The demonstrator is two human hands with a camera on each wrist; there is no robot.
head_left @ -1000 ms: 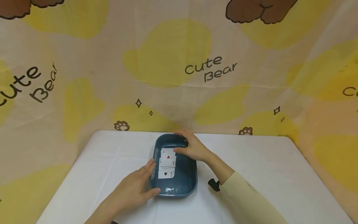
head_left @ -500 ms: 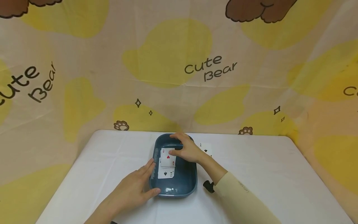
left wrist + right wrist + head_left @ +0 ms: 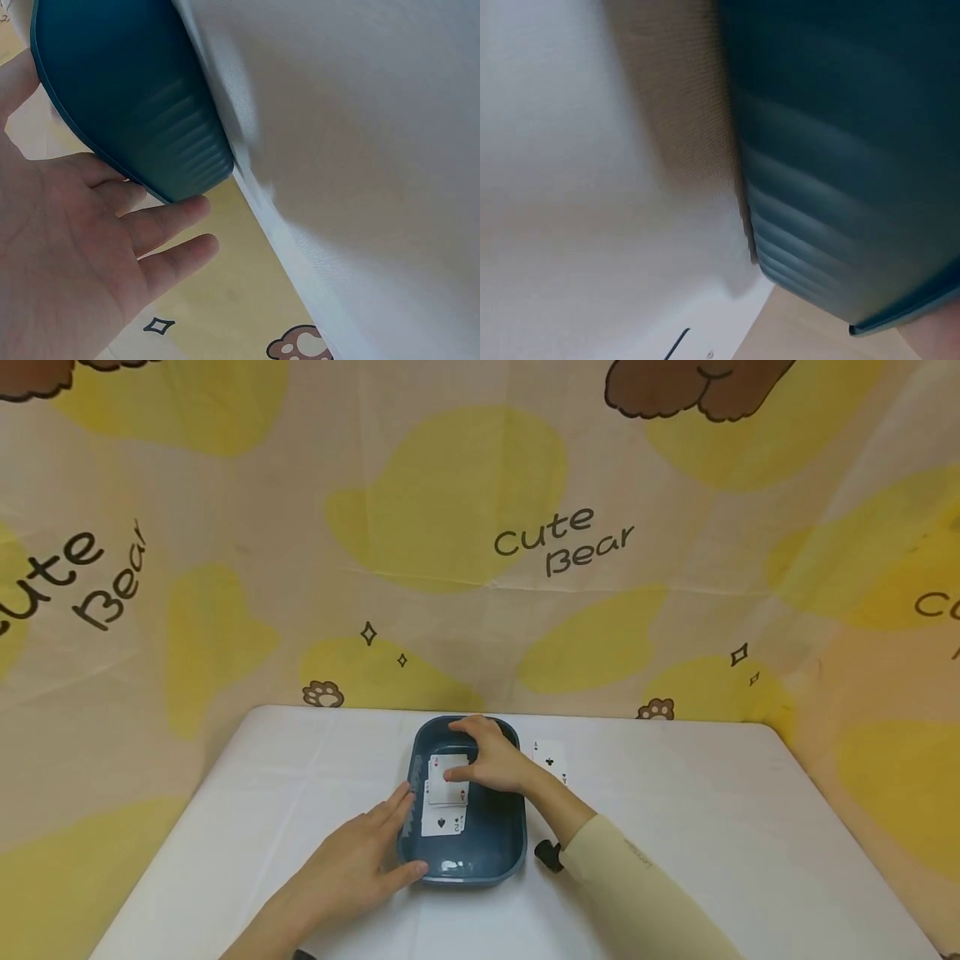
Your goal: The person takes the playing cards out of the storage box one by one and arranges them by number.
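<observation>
A dark blue rectangular tray (image 3: 491, 852) with rounded corners stands on the white table. Inside it lie overlapping playing cards: an ace of hearts (image 3: 453, 792) on top, a two of spades (image 3: 442, 823) showing below. My left hand (image 3: 356, 864) rests against the tray's left rim, thumb at the near corner; its fingers are extended in the left wrist view, beside the tray's ribbed outer wall (image 3: 135, 90). My right hand (image 3: 495, 760) reaches over the tray from the right, thumb over the ace of hearts, fingers spread toward the far end. The right wrist view mostly shows the tray's outer wall (image 3: 832, 165).
An ace of clubs (image 3: 550, 760) lies on the white table (image 3: 675, 827) right of the tray, partly behind my right forearm. Behind the table's far edge hangs a yellow-patterned cloth (image 3: 480, 527). A black strap piece (image 3: 549, 856) shows by the right sleeve.
My right hand has moved left over the tray, its thumb now farther across the ace of hearts. The ace of clubs has come into sight beside the tray. My left hand stays put.
</observation>
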